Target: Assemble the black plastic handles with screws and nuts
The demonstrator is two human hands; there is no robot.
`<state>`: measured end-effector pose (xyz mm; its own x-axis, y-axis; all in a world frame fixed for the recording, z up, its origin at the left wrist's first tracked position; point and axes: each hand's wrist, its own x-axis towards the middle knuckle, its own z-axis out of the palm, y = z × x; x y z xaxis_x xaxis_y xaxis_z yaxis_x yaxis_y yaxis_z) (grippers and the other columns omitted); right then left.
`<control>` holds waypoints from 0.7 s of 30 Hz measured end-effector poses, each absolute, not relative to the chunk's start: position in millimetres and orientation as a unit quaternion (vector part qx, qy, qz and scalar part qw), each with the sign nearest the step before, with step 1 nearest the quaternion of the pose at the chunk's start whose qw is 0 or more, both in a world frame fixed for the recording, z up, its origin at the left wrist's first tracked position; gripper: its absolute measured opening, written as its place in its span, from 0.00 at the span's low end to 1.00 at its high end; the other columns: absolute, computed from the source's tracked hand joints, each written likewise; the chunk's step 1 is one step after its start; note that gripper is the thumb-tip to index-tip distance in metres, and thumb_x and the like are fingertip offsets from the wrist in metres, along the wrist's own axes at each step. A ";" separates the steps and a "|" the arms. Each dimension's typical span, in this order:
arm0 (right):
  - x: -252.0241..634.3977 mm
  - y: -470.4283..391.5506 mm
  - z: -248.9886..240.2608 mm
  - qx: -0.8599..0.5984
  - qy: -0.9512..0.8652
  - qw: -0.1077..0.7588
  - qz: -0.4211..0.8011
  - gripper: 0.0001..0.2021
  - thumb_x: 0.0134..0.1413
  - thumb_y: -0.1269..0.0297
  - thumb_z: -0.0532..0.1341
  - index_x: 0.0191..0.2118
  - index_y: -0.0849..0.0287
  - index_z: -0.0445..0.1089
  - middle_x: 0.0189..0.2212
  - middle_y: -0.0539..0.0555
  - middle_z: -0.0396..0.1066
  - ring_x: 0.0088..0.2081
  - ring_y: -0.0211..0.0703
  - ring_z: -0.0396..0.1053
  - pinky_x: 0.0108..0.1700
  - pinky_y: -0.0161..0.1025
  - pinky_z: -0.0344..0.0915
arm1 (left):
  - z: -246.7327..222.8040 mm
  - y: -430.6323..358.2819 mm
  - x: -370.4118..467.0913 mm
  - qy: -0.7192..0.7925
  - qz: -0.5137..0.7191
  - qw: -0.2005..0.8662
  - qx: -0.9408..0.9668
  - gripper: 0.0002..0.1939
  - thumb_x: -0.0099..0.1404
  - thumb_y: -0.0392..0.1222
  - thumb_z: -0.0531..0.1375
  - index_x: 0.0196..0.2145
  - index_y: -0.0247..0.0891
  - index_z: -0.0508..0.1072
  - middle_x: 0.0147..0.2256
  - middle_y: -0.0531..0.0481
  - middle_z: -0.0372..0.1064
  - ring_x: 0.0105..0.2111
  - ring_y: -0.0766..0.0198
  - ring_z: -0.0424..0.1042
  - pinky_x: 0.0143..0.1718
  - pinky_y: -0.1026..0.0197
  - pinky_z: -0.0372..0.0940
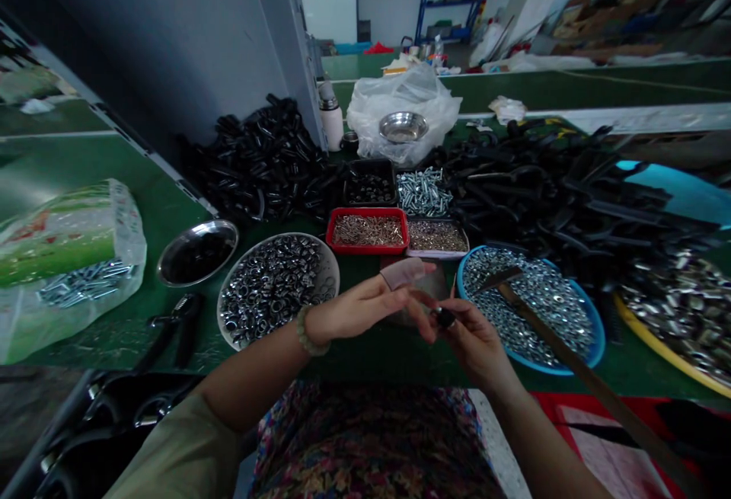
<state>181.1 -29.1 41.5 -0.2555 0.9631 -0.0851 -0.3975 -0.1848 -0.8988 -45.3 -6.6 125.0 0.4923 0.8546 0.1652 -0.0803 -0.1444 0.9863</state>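
Low over the front of the green bench, my two hands meet. My right hand [477, 339] pinches a small black part [444, 318] between thumb and fingers; its exact kind is too small to make out. My left hand [371, 305] reaches across from the left with its fingers stretched out, the fingertips beside the black part. A pale wrap [403, 273] covers one left finger, and a beaded bracelet [311, 331] circles that wrist. Under the hands lies a flat metal plate [437, 286], partly hidden.
A white basin of shiny rings [231, 324] sits left; a blue basin of small metal pieces [597, 339], crossed by a wooden-handled tool [548, 335], sits right. Beyond are a red tray of rivet-like pins [330, 236], screws [423, 192] and heaps of black handles [542, 187].
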 end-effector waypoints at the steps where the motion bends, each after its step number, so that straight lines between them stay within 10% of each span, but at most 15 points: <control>1: 181.2 -28.4 40.2 -0.360 -0.396 0.500 0.681 0.13 0.47 0.57 0.70 0.38 0.54 0.73 0.29 0.51 0.76 0.29 0.39 0.75 0.34 0.37 0.74 | 122.8 4.4 -62.0 0.330 0.409 0.561 0.640 0.23 0.70 0.51 0.49 0.59 0.41 0.63 0.38 0.44 0.74 0.48 0.55 0.70 0.53 0.50 0.61; 5: 182.8 -28.8 36.6 -0.371 -0.369 0.508 0.684 0.14 0.45 0.56 0.71 0.38 0.54 0.74 0.31 0.52 0.77 0.32 0.40 0.76 0.36 0.38 0.74 | 113.3 62.6 -168.8 0.731 0.425 0.183 0.501 0.14 0.66 0.37 0.56 0.49 0.33 0.68 0.42 0.46 0.70 0.46 0.61 0.69 0.51 0.56 0.61; 8: 181.3 -28.9 34.9 -0.376 -0.360 0.503 0.690 0.13 0.45 0.57 0.71 0.38 0.54 0.74 0.30 0.53 0.77 0.31 0.40 0.76 0.36 0.38 0.74 | 104.4 90.2 -244.9 0.816 0.393 0.079 0.416 0.11 0.60 0.32 0.60 0.41 0.25 0.67 0.50 0.35 0.63 0.57 0.46 0.56 0.55 0.43 0.53; 13: 176.5 -26.2 39.4 -0.374 -0.355 0.522 0.680 0.13 0.46 0.58 0.70 0.38 0.53 0.73 0.31 0.52 0.77 0.31 0.40 0.75 0.35 0.38 0.74 | 90.3 96.5 -283.7 0.836 0.343 0.056 0.425 0.13 0.50 0.28 0.67 0.32 0.28 0.68 0.46 0.38 0.65 0.58 0.38 0.51 0.55 0.34 0.46; 21: 183.2 -22.5 55.3 -0.395 -0.476 0.479 0.623 0.10 0.53 0.60 0.65 0.41 0.54 0.71 0.33 0.51 0.76 0.33 0.40 0.76 0.39 0.41 0.74 | 129.4 65.9 -266.9 0.685 0.464 0.148 0.542 0.27 0.46 0.29 0.71 0.43 0.48 0.71 0.33 0.61 0.66 0.40 0.64 0.68 0.32 0.67 0.64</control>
